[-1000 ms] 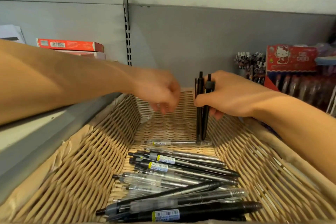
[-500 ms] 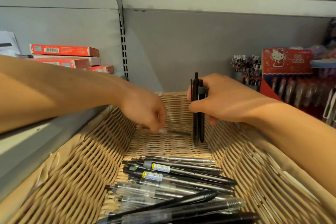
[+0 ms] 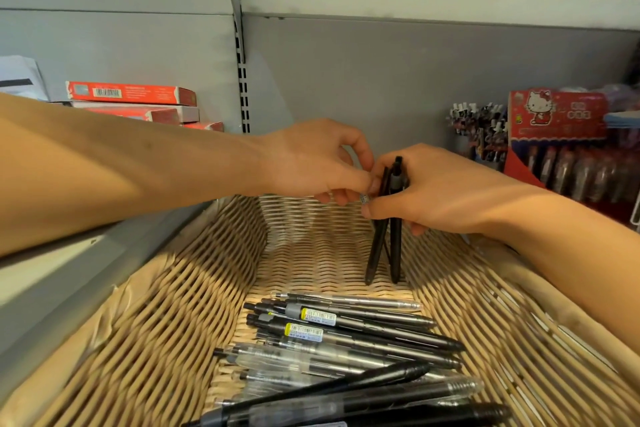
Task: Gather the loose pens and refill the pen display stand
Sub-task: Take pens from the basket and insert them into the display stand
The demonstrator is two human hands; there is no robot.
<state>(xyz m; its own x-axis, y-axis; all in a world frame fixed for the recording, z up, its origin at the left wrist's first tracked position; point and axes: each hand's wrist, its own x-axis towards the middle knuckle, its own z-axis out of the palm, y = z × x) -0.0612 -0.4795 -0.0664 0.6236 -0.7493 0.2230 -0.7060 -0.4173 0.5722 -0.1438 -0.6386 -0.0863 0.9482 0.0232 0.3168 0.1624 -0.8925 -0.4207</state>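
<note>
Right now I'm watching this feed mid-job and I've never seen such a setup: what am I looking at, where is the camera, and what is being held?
There is no machine here. A person is working with two bare hands, and the single picture comes from a wide-angle camera worn on their head, looking forward and down.

Below is a wicker basket on a shop shelf, with a pile of loose pens lying on its floor, some black and some clear.

The right hand grips a small bunch of black pens upright, tips down near the basket floor. The left hand reaches across and pinches a pen with a barcode label against that bunch, though the hands hide most of it.

Red boxes are stacked at the back left. At the right stands a red cartoon-cat pen display.
</note>
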